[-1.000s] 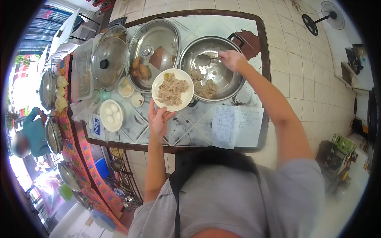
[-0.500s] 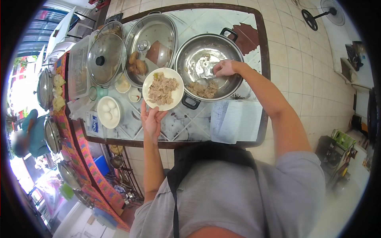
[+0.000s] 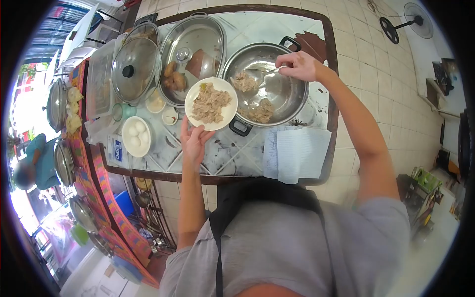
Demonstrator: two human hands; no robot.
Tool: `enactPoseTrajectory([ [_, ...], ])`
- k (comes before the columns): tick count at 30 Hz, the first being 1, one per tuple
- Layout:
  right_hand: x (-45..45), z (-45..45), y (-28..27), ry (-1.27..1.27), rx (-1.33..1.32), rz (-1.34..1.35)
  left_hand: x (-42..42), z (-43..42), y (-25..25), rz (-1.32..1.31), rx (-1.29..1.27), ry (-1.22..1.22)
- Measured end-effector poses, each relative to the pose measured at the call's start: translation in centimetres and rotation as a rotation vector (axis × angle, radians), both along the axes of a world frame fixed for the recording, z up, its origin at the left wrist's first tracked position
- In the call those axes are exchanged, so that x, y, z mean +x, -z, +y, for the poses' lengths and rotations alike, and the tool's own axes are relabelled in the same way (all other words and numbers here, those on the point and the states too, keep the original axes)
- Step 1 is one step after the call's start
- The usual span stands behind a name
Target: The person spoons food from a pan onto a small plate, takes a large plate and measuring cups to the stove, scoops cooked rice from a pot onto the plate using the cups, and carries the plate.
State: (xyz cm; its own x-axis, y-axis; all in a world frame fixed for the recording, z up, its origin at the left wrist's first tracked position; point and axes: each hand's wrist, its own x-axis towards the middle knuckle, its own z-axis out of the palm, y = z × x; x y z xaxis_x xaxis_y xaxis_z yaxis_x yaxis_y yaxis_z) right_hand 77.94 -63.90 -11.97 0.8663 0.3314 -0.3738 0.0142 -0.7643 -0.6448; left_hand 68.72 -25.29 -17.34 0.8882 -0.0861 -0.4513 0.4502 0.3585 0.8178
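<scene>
My left hand (image 3: 194, 141) grips the near rim of a white plate (image 3: 232, 115) and holds it beside the large steel pot (image 3: 284, 94). Shredded cooked meat (image 3: 212, 103) is heaped on the plate. My right hand (image 3: 301, 65) is closed on the handle of a metal spoon (image 3: 271, 72), above the pot. A lump of meat (image 3: 244, 81) rests on the spoon's bowl, close to the plate's right rim. More meat (image 3: 262, 111) lies on the pot's bottom, at the near side.
Left of the pot stand an oval steel pan (image 3: 221, 44) with brown pieces in it and a glass-lidded pot (image 3: 136, 69). A bowl of eggs (image 3: 150, 148), small cups and a salt packet (image 3: 117, 149) are nearby. An open notebook (image 3: 303, 153) lies at the near edge.
My right hand has risen from inside the pot toward its far right rim, lifting meat on the spoon. The plate stays in my left hand. The view has shifted slightly.
</scene>
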Motion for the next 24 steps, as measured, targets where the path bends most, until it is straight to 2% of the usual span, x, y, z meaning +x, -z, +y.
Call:
enactPoseTrajectory([
  [2, -0.9, 1.5, -1.8, -0.019, -0.040, -0.022, 0.4, -0.9, 0.3, -0.007, -0.050, 0.033],
  [5, -2.7, 4.5, -2.4, -0.189, -0.071, -0.371, 0.6, -2.7, -0.2, 0.020, -0.144, 0.047],
  [6, -3.1, 4.7, -2.4, -0.189, -0.071, -0.371, 0.7, -3.2, -0.4, 0.020, -0.145, 0.048],
  [8, -3.8, 5.1, -2.7, -0.308, -0.292, -0.797, 0.9, -3.7, -0.7, 0.008, -0.137, 0.074],
  [11, -4.8, 4.9, -5.5, -0.221, -0.321, -0.850, 0.9, -3.9, -0.7, -0.003, -0.122, 0.066],
  [14, -6.3, 6.2, -4.7, -0.263, -0.361, -0.717, 1.0, -3.5, -0.4, -0.008, -0.113, 0.084],
  [16, -6.9, 6.2, -2.4, -0.253, -0.351, -0.747, 0.8, -3.5, -0.6, -0.007, -0.090, 0.096],
  [24, -6.5, 5.4, -2.3, -0.140, -0.359, -0.775, 0.4, -3.3, -0.9, -0.004, -0.049, 0.088],
])
